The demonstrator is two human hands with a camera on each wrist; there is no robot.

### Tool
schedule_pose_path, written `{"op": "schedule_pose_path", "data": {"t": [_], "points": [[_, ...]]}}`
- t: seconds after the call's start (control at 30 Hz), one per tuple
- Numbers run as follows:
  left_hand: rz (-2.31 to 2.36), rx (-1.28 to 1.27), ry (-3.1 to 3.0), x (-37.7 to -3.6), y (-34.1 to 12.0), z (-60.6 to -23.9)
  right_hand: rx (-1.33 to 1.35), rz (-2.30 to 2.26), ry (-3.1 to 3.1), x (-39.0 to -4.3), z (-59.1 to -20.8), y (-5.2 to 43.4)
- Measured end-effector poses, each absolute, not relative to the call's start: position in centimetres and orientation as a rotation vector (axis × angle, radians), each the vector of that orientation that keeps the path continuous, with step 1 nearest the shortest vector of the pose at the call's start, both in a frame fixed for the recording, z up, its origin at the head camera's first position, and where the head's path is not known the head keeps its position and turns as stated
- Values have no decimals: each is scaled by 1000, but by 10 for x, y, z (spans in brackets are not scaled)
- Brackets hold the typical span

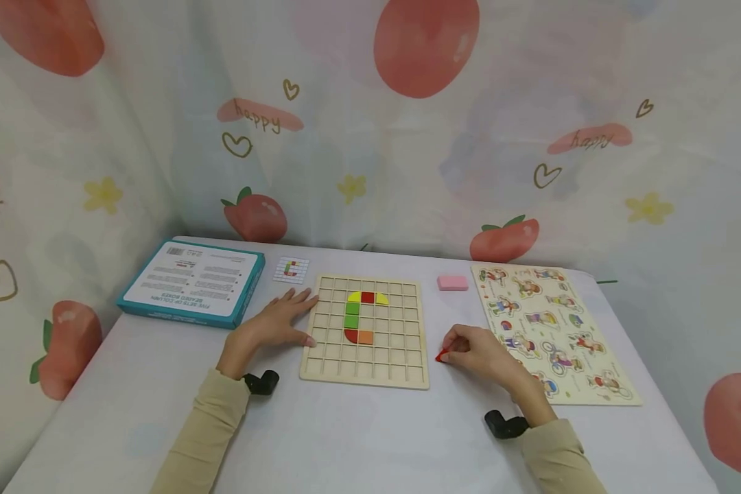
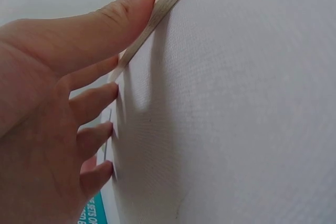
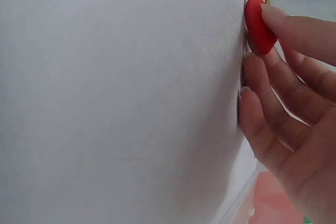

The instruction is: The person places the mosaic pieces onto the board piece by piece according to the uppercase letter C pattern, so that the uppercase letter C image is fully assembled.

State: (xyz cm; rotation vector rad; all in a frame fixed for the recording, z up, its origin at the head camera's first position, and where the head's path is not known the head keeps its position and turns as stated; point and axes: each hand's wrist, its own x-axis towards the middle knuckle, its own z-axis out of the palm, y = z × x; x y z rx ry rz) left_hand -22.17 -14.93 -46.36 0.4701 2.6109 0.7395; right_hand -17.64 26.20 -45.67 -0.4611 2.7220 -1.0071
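Note:
A square wooden grid board (image 1: 395, 357) lies flat on the white table. In its cells, yellow, red, green and orange pieces (image 1: 352, 315) form a C-like outline. My left hand (image 1: 270, 322) rests at the board's left edge, fingers spread; in the left wrist view the thumb (image 2: 121, 17) touches the wooden rim. Right of the board, my right hand (image 1: 478, 353) pinches a small red piece (image 3: 259, 24) with one curved side between thumb and fingers, close to the tabletop. Behind the board's left corner sits a small grid card (image 1: 291, 269) showing a similar coloured figure.
At the back left lies a teal-edged box (image 1: 191, 278) with printed text. A pink block (image 1: 453, 283) sits behind the right hand. On the right is a picture board (image 1: 543, 315) of cartoon figures, partly under the right forearm. A printed curtain (image 1: 358, 137) hangs behind the table.

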Motion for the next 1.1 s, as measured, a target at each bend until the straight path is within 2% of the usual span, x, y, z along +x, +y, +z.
{"op": "schedule_pose_path", "data": {"t": [0.57,1.1], "points": [[754,481,2609,-220,-151,-460,-409,-1259,2590,-189,-459,248],[749,466,2602,-221,-152,-463,-466,-1260,2595,-201,-459,207]]}}
